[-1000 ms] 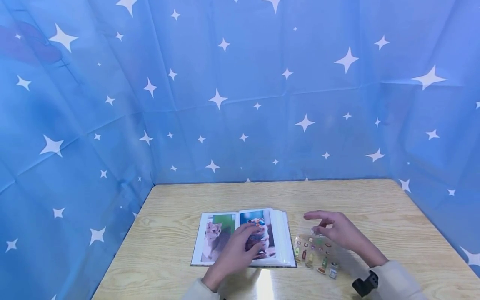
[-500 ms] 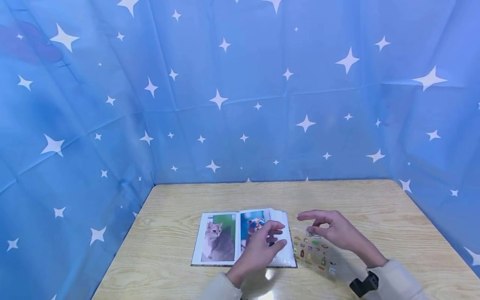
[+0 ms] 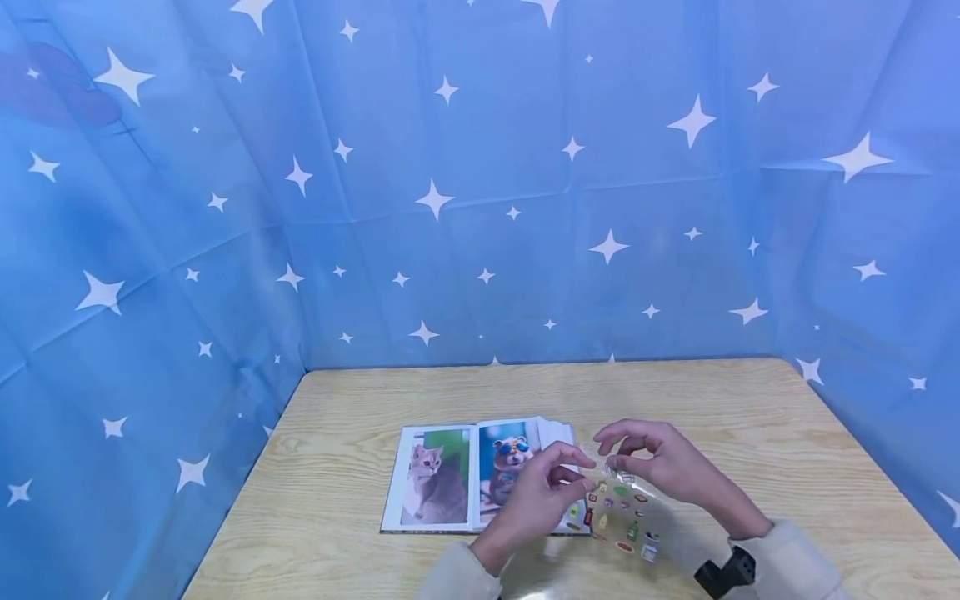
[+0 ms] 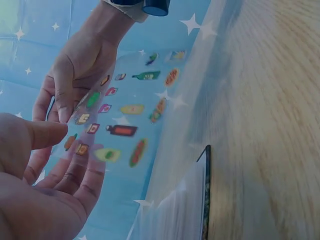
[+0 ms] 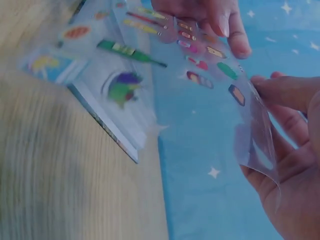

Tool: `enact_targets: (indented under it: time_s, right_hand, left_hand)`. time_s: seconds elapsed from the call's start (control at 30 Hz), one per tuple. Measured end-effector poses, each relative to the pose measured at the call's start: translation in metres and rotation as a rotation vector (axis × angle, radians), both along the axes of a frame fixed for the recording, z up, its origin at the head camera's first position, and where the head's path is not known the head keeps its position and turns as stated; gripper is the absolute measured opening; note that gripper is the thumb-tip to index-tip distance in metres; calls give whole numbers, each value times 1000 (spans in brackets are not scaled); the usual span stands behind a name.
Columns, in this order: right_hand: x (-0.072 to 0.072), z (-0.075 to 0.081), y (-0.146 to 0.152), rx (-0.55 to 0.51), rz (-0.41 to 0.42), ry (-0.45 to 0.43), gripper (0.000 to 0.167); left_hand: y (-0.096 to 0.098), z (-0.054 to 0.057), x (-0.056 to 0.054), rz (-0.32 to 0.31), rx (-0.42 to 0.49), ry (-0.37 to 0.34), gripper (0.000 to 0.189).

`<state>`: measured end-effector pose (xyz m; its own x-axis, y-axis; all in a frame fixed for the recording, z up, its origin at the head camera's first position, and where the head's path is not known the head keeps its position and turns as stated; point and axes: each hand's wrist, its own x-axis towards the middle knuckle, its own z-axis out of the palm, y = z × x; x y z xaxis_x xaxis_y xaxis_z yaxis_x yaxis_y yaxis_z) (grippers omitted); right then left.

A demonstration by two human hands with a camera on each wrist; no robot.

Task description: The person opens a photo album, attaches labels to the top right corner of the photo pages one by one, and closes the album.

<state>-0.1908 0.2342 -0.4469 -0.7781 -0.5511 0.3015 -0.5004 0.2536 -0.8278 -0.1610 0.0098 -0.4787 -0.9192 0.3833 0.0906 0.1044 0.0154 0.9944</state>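
A clear sticker sheet (image 3: pixel 619 515), printed with small food and bottle pictures, is held up at the right side of an open photo album (image 3: pixel 437 479). My right hand (image 3: pixel 670 463) pinches its upper edge between thumb and fingers. At the sheet's left corner is my left hand (image 3: pixel 537 493), the thumb in front and the other fingers showing through the plastic in the left wrist view. In the right wrist view the sheet (image 5: pixel 227 70) bends near the right thumb. The album shows a cat photo on the left page and an animal in sunglasses on the right, partly covered by my left hand.
The wooden table (image 3: pixel 375 396) carries the album near its front middle. A blue curtain (image 3: pixel 480 250) with white stars hangs behind the table and along its sides. A black device (image 3: pixel 726 572) is strapped on my right wrist.
My left hand has moved right, off the album's right page, to the sticker sheet's left corner. My right hand has shifted slightly left with the sheet, which now overlaps the album's edge.
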Motion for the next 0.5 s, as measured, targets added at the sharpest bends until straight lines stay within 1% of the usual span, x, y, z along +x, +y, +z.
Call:
enact_targets:
  time_s: [0.13,0.27,0.4,0.5]
  right_hand:
    - [1,-3,-4,-2,11,16,26]
    - [2,-5,-7,8,-5,18,24]
    - [5,-6,-8,53,-38,5,24]
    - [7,-6,-9,97,-68,23,26]
  left_hand:
    - [0,-1,0,-5,-2,1,24]
    - [-1,-3,-1,-7,6,23,24]
    - [-2,-4,-1,0,6,43,25]
    - [-3,-4,-2,5,15,38,27]
